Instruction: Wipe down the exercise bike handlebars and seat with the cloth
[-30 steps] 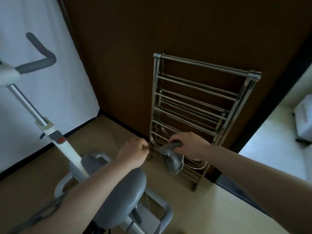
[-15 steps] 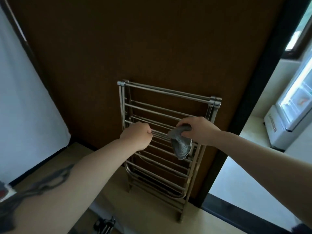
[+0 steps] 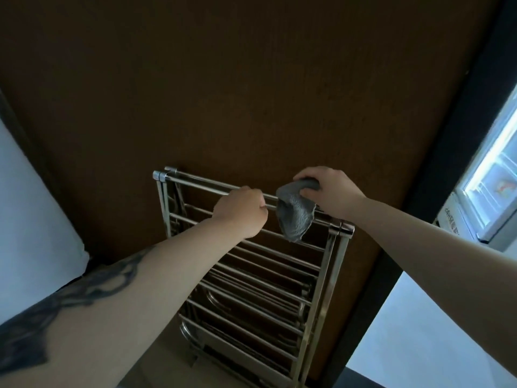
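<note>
Fingers first: the right hand (image 3: pixel 330 193) has its fingers curled down over a bunched end of the grey cloth (image 3: pixel 295 212), clamping it against the top rail of the metal drying rack (image 3: pixel 321 275). The thumb side is tucked under the wad, and the rest of the cloth spills loose below the knuckles, hanging in front of the rail and down over the next bar of the rack. So the cloth sits directly under and just inside those right fingers, at the rack's upper right end, a little short of its right corner joint.

Over to the left hand (image 3: pixel 240 212): it's balled up, fingers wrapped tight round that same top rail, just beside the cloth's left edge. Whether the knuckles actually touch the fabric I cannot tell from here; they look barely apart. A dark tattoo (image 3: pixel 64 301) runs along that forearm, which reaches in from below and left of the rack.

Outward now. The rack is folded flat, its many chrome bars stacked close, leaning upright against a dark brown wall panel (image 3: pixel 223 93) behind it. It holds nothing on its bars apart from the cloth at the top. Left of the rack there's a pale white surface (image 3: pixel 30 233). Right of the rack, past a dark frame, stands a bright white appliance (image 3: pixel 481 208), too blurred to read.
</note>
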Demonstrator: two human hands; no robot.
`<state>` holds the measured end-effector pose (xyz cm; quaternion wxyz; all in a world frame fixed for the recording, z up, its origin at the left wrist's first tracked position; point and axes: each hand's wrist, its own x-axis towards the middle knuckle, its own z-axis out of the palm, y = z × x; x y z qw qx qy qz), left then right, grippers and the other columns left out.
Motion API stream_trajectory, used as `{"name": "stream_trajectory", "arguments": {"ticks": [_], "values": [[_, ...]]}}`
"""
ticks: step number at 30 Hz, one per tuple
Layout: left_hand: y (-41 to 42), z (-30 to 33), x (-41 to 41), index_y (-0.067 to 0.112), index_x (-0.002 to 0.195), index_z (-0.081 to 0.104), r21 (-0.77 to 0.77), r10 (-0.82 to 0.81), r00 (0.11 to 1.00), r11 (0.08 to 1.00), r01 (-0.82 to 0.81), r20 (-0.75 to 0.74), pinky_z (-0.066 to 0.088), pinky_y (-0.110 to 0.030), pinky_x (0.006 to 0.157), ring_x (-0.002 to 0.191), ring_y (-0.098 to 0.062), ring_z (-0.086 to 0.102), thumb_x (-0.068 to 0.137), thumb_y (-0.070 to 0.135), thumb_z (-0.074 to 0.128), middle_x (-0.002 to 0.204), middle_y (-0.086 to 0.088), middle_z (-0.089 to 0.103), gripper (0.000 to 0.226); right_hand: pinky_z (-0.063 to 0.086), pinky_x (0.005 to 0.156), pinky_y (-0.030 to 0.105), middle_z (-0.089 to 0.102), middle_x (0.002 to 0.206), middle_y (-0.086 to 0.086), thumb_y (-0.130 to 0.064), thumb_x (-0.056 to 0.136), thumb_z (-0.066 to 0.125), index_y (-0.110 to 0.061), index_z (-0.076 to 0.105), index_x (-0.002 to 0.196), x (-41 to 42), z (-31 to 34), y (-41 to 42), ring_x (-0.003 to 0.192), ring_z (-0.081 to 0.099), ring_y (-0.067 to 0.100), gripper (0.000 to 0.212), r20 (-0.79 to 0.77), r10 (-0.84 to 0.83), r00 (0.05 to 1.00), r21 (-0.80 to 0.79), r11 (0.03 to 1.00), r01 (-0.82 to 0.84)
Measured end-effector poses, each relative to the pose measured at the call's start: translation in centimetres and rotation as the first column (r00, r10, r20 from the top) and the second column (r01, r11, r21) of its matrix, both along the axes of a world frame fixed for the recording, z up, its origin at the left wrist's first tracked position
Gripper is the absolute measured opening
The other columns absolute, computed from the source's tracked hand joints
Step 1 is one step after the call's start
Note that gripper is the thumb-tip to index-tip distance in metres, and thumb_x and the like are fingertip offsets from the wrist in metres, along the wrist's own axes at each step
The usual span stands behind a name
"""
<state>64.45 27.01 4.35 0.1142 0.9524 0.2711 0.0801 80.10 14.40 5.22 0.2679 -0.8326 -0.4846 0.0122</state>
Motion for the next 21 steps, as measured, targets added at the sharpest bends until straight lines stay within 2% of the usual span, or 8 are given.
{"name": "stream_trajectory", "arguments": {"ticks": [3, 7, 12, 16, 21], "values": [[0.6, -0.3, 2.5, 0.018, 0.120, 0.060, 0.038, -0.032, 0.999, 0.999, 0.031, 0.012, 0.049, -0.042, 0.092, 0.107, -0.021, 0.055, 0.100, 0.027, 0.044, 0.121, -0.003, 0.056, 0.027, 0.050, 0.087, 0.035, 0.058, 0.119, -0.002, -0.020, 0.094, 0.056, -0.028, 0.059, 0.122, 2.1, -1.2, 1.1, 0.104, 0.056, 0.017, 0.029, 0.051, -0.063, 0.997, -0.030, 0.997, 0.064], [0.9, -1.4, 4.8, 0.019, 0.119, 0.060, 0.018, -0.058, 0.996, 0.998, 0.057, 0.071, 0.049, -0.040, 0.088, 0.105, -0.020, 0.054, 0.098, 0.024, 0.047, 0.118, -0.002, 0.056, 0.025, 0.044, 0.096, 0.038, 0.060, 0.119, -0.003, -0.021, 0.093, 0.056, -0.027, 0.058, 0.122, 2.8, -3.6, 1.6, 0.115, 0.049, 0.018, 0.030, 0.230, -0.104, 0.968, -0.057, 0.991, 0.120], [0.9, -2.8, 6.1, 0.022, 0.122, 0.057, -0.018, -0.058, 0.995, 0.998, 0.060, 0.085, 0.048, -0.037, 0.087, 0.106, -0.018, 0.054, 0.097, 0.024, 0.048, 0.120, 0.001, 0.056, 0.027, 0.048, 0.091, 0.040, 0.058, 0.119, -0.002, -0.024, 0.096, 0.051, -0.028, 0.053, 0.125, 3.0, -5.8, 1.2, 0.113, 0.050, 0.019, 0.030, 0.144, -0.117, 0.983, -0.104, 0.986, 0.133], [0.7, -4.1, 6.2, 0.024, 0.124, 0.055, -0.025, -0.071, 0.992, 0.997, 0.073, 0.101, 0.048, -0.035, 0.084, 0.106, -0.017, 0.054, 0.097, 0.023, 0.048, 0.122, 0.002, 0.056, 0.028, 0.047, 0.094, 0.041, 0.056, 0.123, -0.002, -0.025, 0.095, 0.053, -0.029, 0.051, 0.128, 3.4, -6.3, 1.0, 0.116, 0.050, 0.019, 0.033, 0.068, -0.111, 0.991, -0.087, 0.989, 0.117], [0.5, -4.8, 5.7, 0.024, 0.125, 0.056, -0.040, -0.074, 0.986, 0.996, 0.081, 0.151, 0.049, -0.037, 0.088, 0.110, -0.017, 0.054, 0.097, 0.023, 0.049, 0.124, 0.003, 0.057, 0.029, 0.046, 0.099, 0.039, 0.052, 0.134, -0.001, -0.026, 0.093, 0.060, -0.027, 0.047, 0.137, 2.9, -5.7, -0.2, 0.121, 0.050, 0.018, 0.046, 0.023, -0.140, 0.990, 0.050, 0.989, 0.139]]}}
